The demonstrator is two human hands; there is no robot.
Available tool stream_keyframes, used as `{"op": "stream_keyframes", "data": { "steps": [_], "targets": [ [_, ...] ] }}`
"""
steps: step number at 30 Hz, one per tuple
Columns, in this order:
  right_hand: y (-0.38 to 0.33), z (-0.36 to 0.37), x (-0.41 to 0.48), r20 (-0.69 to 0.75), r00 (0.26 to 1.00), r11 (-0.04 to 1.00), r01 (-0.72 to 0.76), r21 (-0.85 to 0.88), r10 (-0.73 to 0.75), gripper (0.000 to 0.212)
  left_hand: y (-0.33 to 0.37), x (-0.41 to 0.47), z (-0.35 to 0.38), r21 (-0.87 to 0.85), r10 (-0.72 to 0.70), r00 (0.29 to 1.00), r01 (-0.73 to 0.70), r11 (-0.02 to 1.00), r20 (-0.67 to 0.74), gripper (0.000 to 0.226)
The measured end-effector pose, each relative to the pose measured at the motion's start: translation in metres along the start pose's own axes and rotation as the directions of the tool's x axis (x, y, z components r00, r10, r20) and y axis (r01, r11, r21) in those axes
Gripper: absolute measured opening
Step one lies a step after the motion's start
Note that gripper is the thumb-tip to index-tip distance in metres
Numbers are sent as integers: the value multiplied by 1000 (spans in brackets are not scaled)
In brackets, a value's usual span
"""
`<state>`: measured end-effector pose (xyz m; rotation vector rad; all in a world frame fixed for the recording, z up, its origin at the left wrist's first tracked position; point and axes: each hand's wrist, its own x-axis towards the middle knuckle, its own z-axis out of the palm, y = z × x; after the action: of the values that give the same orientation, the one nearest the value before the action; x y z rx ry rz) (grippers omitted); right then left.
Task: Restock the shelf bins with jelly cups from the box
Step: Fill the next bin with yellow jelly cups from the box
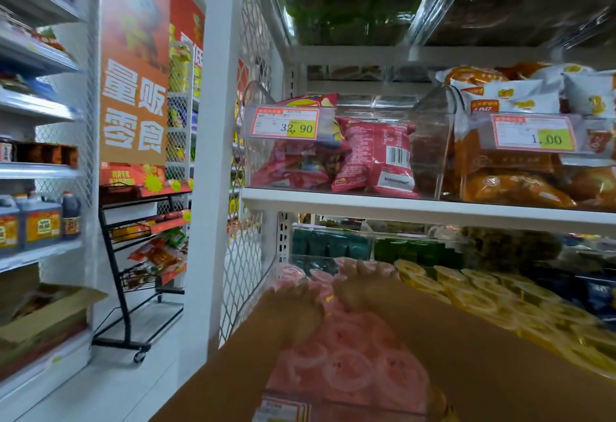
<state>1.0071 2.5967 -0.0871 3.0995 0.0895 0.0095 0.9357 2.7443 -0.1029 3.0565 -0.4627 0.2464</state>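
Pink jelly cups (346, 365) fill a clear shelf bin (283, 405) on the low shelf, behind a price label on its front. Beside them on the right lies a row of yellow jelly cups (473, 298). Both my arms reach into the pink bin. My left hand (296, 305) lies on the cups with its fingers pointing down and forward. My right hand (361, 280) rests further back on the pile, fingers stretched out. Motion blur hides whether either hand has a cup under it.
The shelf above (416, 208) holds clear bins of red snack bags (373, 158) and orange bags (513, 185). A white post (213, 155) and mesh panel stand left of the bin. Across the aisle are a black wire rack (140, 255) and an open cardboard carton (50, 315).
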Motion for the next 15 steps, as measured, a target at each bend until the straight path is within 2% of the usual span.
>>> {"op": "stream_keyframes", "data": {
  "steps": [4, 6, 10, 13, 15],
  "targets": [
    [0, -17, -21, 22, 999, 999, 45, -23, -44, 58, -3, 6, 4, -15, -8, 1000, 8, 1000, 1, 50],
    [3, -27, -36, 58, 989, 989, 138, -47, -135, 54, -4, 6, 5, -4, -6, 1000, 6, 1000, 13, 50],
    [25, -53, -62, -12, 969, 967, 246, 60, -245, 56, -6, 6, 4, 62, -4, 999, 1, 998, 50, 50],
    [79, -65, -68, 21, 981, 981, 192, 5, -192, 55, 0, 2, -3, 97, 1, 997, -9, 995, 81, 48],
    [118, -68, -79, 33, 994, 994, 105, -23, -105, 53, 2, 1, -4, 143, -12, 996, -2, 990, 93, 48]
  ]
}}
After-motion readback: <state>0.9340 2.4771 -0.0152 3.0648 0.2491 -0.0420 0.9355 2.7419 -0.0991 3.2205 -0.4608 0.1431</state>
